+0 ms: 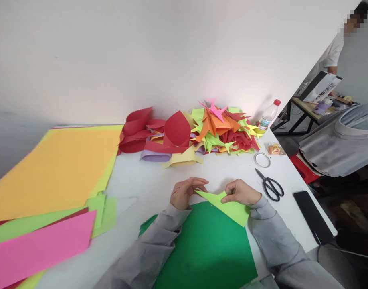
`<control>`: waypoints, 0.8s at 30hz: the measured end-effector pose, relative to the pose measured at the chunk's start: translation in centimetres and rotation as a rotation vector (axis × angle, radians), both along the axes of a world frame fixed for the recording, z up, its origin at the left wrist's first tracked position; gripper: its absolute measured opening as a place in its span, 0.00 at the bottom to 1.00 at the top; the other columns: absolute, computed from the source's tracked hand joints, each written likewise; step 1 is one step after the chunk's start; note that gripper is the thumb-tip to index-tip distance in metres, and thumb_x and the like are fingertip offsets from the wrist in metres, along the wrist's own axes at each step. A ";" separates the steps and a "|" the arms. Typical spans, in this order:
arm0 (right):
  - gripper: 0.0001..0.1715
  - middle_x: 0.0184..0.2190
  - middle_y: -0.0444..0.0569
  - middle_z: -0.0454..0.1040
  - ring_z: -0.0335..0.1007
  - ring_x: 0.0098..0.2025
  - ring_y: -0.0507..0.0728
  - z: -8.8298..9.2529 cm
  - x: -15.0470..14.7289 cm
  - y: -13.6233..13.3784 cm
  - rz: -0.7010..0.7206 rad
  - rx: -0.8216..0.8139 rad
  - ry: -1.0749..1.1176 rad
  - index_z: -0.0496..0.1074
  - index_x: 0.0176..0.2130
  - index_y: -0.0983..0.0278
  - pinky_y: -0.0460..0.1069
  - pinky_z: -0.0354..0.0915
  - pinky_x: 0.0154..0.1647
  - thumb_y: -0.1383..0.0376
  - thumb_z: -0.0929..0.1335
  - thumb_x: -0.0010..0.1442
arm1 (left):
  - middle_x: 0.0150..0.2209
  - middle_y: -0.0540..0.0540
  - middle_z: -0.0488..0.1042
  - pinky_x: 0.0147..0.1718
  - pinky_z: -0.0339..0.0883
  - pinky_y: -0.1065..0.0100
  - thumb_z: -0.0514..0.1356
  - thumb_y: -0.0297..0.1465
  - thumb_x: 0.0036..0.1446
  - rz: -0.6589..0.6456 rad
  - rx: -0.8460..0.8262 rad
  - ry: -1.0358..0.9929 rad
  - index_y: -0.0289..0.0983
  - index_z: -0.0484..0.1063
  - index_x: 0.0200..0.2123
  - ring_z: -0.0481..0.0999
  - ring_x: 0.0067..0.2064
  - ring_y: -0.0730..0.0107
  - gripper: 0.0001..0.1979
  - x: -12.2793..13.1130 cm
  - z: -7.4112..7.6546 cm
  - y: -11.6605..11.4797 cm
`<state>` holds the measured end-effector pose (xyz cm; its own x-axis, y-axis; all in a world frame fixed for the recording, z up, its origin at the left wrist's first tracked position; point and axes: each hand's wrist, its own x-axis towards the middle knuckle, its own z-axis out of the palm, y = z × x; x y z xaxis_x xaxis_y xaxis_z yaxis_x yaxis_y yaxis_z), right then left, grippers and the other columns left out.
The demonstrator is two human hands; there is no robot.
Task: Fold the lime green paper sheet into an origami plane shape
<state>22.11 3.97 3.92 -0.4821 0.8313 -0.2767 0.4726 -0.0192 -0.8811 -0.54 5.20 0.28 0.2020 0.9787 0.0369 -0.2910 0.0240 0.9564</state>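
A folded light green sheet of paper lies partly over the top edge of a dark green sheet on the white table. My right hand is closed on the light green paper, thumb and fingers pinching its upper edge. At the paper's pointed left tip is my left hand, its fingers partly spread and bent; whether they grip the tip is hidden.
Large yellow sheets and a pink strip lie left. Folded paper shapes are heaped by the wall. Scissors, a tape roll, a bottle and a phone are right. A person stands beyond.
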 end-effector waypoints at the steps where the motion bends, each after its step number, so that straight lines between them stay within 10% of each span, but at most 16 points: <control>1: 0.27 0.15 0.35 0.56 0.48 0.20 0.47 0.0 0.0 0.0 0.041 0.011 -0.039 0.60 0.18 0.64 0.44 0.50 0.22 0.51 0.75 0.44 | 0.36 0.34 0.78 0.23 0.75 0.60 0.52 0.50 0.57 0.039 0.034 0.036 0.32 0.78 0.27 0.77 0.28 0.61 0.28 -0.1 -0.2 0.1; 5: 0.20 0.17 0.36 0.63 0.57 0.21 0.46 0.3 -0.7 -0.1 0.216 0.161 -0.351 0.65 0.19 0.66 0.44 0.53 0.26 0.60 0.76 0.47 | 0.40 0.38 0.76 0.31 0.74 0.61 0.52 0.43 0.60 0.098 0.218 0.266 0.34 0.77 0.34 0.76 0.35 0.62 0.20 -0.3 -0.3 0.0; 12: 0.13 0.25 0.42 0.73 0.67 0.30 0.52 1.0 -2.0 -1.0 0.244 0.372 -0.581 0.74 0.28 0.64 0.47 0.54 0.33 0.58 0.76 0.48 | 0.33 0.44 0.74 0.39 0.67 0.58 0.66 0.34 0.44 -0.193 0.594 0.802 0.39 0.76 0.31 0.71 0.37 0.60 0.09 1.3 0.4 -2.8; 18: 0.27 0.39 0.50 0.74 0.66 0.43 0.60 1.9 -2.2 -3.1 0.228 0.638 -0.735 0.71 0.46 0.63 0.52 0.55 0.40 0.57 0.76 0.48 | 0.32 0.43 0.71 0.36 0.65 0.57 0.63 0.32 0.50 -0.220 0.679 1.100 0.36 0.74 0.31 0.69 0.35 0.59 0.06 1.7 -0.9 -4.8; 24: 0.13 0.35 0.50 0.73 0.64 0.42 0.60 2.2 -1.9 -4.9 0.275 0.720 -0.793 0.72 0.38 0.64 0.53 0.53 0.40 0.60 0.73 0.55 | 0.34 0.44 0.70 0.37 0.64 0.60 0.62 0.29 0.51 -0.155 0.724 1.166 0.36 0.73 0.34 0.68 0.38 0.60 0.05 1.4 -1.3 -5.8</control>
<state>20.18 -0.97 6.13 -0.5756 0.8135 -0.0835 0.8174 0.5692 -0.0889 0.91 -0.64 -1.06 0.5713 0.7790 0.2586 0.6387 -0.6198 0.4560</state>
